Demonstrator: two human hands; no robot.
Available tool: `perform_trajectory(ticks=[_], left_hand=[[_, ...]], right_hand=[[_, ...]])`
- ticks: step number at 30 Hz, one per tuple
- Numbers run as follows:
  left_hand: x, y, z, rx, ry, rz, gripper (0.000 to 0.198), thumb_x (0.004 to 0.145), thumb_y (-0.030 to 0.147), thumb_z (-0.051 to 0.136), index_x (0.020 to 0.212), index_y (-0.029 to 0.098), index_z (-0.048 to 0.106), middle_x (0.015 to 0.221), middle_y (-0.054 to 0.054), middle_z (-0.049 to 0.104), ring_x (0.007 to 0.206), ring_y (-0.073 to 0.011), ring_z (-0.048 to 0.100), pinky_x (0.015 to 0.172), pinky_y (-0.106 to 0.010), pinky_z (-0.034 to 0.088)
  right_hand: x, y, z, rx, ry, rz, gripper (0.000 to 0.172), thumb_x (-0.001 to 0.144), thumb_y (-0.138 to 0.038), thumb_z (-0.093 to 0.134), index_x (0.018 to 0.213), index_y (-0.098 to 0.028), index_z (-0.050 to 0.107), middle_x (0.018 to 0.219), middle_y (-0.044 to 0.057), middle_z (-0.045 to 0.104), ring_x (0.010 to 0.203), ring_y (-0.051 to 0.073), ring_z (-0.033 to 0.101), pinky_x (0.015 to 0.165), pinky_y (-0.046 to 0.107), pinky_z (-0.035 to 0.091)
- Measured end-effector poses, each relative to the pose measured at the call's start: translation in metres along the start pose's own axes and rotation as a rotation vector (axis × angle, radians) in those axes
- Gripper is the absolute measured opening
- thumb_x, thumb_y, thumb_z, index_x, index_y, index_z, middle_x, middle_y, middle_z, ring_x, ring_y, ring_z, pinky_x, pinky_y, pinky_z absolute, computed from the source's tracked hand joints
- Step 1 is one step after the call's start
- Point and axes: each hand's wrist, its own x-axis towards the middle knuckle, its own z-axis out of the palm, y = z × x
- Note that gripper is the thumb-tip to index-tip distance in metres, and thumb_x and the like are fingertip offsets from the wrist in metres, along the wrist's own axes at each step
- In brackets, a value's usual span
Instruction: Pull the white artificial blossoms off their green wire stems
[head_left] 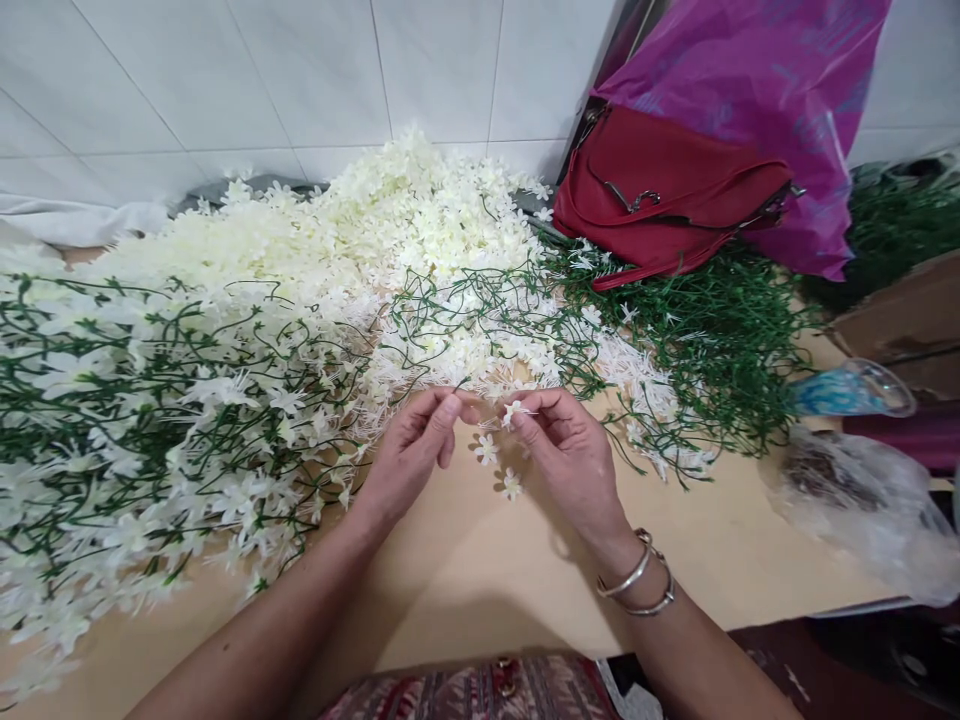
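Between the thumb and forefinger of my right hand [574,450] is a small white artificial flower [514,413]. My left hand [420,440] faces it, thumb pressed against the forefinger; what it pinches, if anything, is too small to make out. Just below the fingertips, two more loose white blossoms [486,449] appear over the tabletop [465,580]. Beyond both hands lies a heap of cream-white petals [420,210], with green stems [480,300] strewn across its near side. Left of my left hand spreads a thick pile of white flowers on green stems [150,430].
A red handbag [675,190] rests against a purple plastic bag [780,90] at the back right. Below it sits a mass of green stems [720,340]. A blue-patterned cup [851,390], a clear plastic bag [870,510] and a cardboard box [907,320] are at the right.
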Motion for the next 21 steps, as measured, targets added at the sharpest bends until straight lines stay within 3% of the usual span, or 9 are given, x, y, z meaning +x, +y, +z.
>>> perform_trajectory(ticks=[3,7,13,16,19,21], left_hand=[[-0.001,-0.001,-0.003,-0.034,0.004,0.003,0.038,0.108,0.050,0.051,0.110,0.020,0.074,0.082,0.001,0.061,0.052,-0.0054,0.035,0.055,-0.023,0.034],[-0.001,-0.001,-0.004,-0.018,-0.103,-0.001,0.030,0.106,0.044,0.058,0.107,0.018,0.074,0.085,-0.001,0.061,0.058,-0.0075,0.042,0.057,-0.024,0.035],[-0.004,0.008,0.000,0.056,-0.240,0.001,0.035,0.107,0.044,0.054,0.109,0.017,0.076,0.063,0.005,0.044,0.058,-0.0105,0.040,0.055,-0.022,0.033],[-0.007,0.015,0.000,0.275,-0.229,0.104,0.033,0.108,0.039,0.051,0.115,0.020,0.077,0.067,0.002,0.056,0.060,-0.0119,0.049,0.058,-0.023,0.040],[-0.009,0.016,-0.002,0.544,-0.175,0.248,0.029,0.106,0.032,0.054,0.120,0.022,0.077,0.091,-0.004,0.076,0.080,-0.0170,0.068,0.074,-0.026,0.051],[-0.008,0.013,-0.004,0.658,-0.145,0.345,0.028,0.105,0.029,0.055,0.121,0.022,0.077,0.101,-0.007,0.080,0.089,-0.0196,0.073,0.080,-0.029,0.054]], right_hand=[[0.000,0.000,-0.001,-0.006,0.027,-0.005,0.012,0.088,-0.029,0.079,0.087,-0.023,0.068,0.087,0.001,0.070,0.081,0.016,0.063,0.077,0.030,0.050],[0.002,0.000,-0.003,0.076,-0.021,0.056,0.015,0.086,-0.032,0.083,0.091,-0.024,0.072,0.082,-0.001,0.069,0.075,0.014,0.061,0.072,0.027,0.049],[0.005,-0.003,-0.010,0.299,-0.123,0.186,0.023,0.081,-0.042,0.089,0.091,-0.026,0.075,0.079,-0.002,0.071,0.077,0.016,0.065,0.079,0.028,0.050],[0.007,-0.006,-0.012,0.307,-0.164,0.194,0.026,0.080,-0.046,0.089,0.089,-0.026,0.076,0.087,0.000,0.070,0.081,0.017,0.063,0.082,0.031,0.051],[0.007,-0.010,-0.012,0.271,-0.175,0.154,0.028,0.080,-0.049,0.088,0.086,-0.026,0.074,0.098,0.002,0.069,0.089,0.020,0.064,0.090,0.036,0.053],[0.007,-0.012,-0.011,0.230,-0.178,0.142,0.029,0.081,-0.052,0.086,0.084,-0.026,0.073,0.102,0.003,0.069,0.091,0.021,0.064,0.093,0.038,0.053]])
